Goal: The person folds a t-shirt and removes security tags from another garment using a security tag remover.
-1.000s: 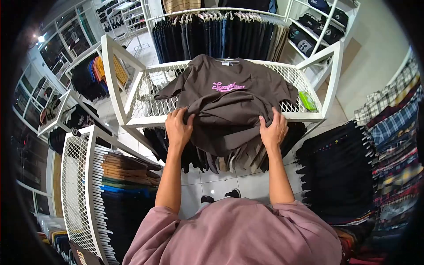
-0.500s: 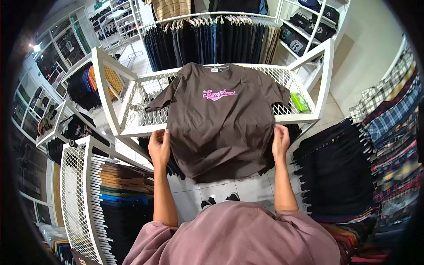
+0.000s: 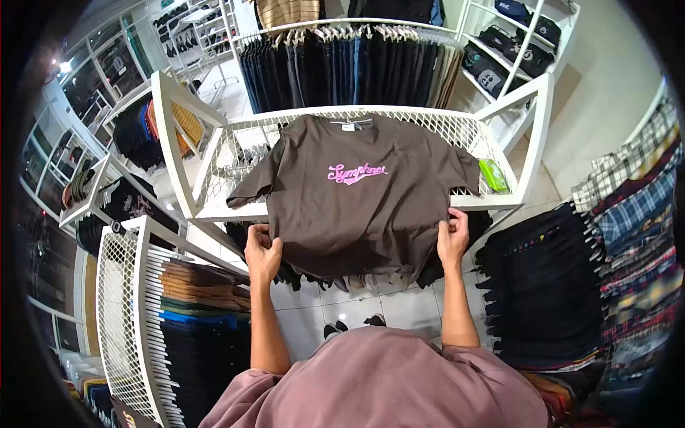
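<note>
A dark brown T-shirt (image 3: 335,207) with pink lettering lies face up over a white mesh-topped rack (image 3: 214,189), its lower part hanging past the front edge. My left hand (image 3: 262,251) pinches the shirt's left side just below the rack's front bar. On the opposite side, my right hand (image 3: 452,237) grips the shirt's right edge between thumb and fingers. The collar with its white label points away from me, and both sleeves are spread outward. A bright green packet (image 3: 494,175) rests on the mesh beside the right sleeve.
Behind the rack hangs a row of dark trousers (image 3: 349,68). To my left stands another white mesh rack (image 3: 118,307) with folded garments on hangers. Black garments (image 3: 542,278) and plaid shirts (image 3: 628,214) hang on my right. Shelves with bags (image 3: 510,50) stand at the back right.
The shirt's lower hem has drawn up and away from me, showing more of what hangs beneath the rack. Both hands stay at its sides, now gripping more tightly.
</note>
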